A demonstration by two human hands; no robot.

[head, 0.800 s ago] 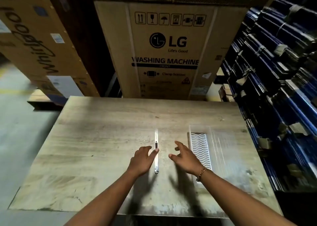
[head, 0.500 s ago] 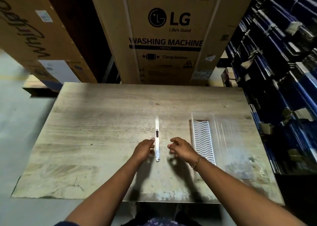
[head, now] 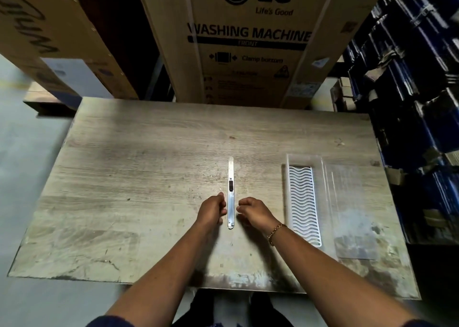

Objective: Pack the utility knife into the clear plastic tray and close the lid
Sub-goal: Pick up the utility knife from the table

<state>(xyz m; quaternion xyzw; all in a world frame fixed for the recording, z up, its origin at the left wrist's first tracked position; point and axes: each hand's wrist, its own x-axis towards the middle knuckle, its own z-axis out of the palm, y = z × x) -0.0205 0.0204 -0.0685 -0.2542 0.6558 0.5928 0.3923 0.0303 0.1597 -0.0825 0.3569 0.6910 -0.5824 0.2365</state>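
Note:
A slim silver utility knife (head: 231, 192) with a dark slider lies lengthwise on the wooden table (head: 139, 177), blade end pointing away from me. My left hand (head: 212, 210) sits just left of its near half with fingers curled, touching or nearly touching its edge. My right hand (head: 253, 211) sits just right of it, fingers curled, a small gap from the knife. The clear plastic tray (head: 303, 202), with a white wavy-ribbed insert, lies open to the right. Its clear lid (head: 352, 210) is folded out flat on the tray's right side.
A large LG washing machine carton (head: 248, 41) stands behind the table, with another carton (head: 49, 41) at the back left. Stacked dark blue packs (head: 417, 90) line the right side. The floor shows to the left of the table.
Both hands have gone from spread fingers to curled fingers and closed in on either side of the knife. The knife and tray have stayed in place; my head has tilted down.

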